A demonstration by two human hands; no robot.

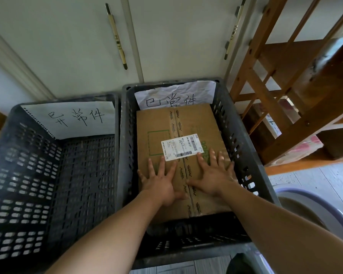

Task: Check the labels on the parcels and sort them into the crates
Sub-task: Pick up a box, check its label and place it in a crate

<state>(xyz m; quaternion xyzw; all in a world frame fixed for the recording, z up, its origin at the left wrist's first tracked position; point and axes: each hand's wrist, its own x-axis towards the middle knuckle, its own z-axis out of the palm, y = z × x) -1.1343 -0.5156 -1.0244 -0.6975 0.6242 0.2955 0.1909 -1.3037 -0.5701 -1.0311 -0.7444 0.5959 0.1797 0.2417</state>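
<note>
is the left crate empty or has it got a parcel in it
Empty: the left crate shows only its bare mesh floor and a handwritten sign.

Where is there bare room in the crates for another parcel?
Left crate: bare mesh floor below its sign. Right crate: crowded, the cardboard box under left hand and right hand nearly fills it; bare strip by near wall.

The left crate (pixel 53 175) and right crate (pixel 244 139) stand side by side before the cupboard doors (pixel 67 46). The parcel (pixel 156 123) lies in the right crate, its shipping label (pixel 181 148) on top, with the left hand (pixel 160 184) and right hand (pixel 214 177) flat on its near half.
</note>
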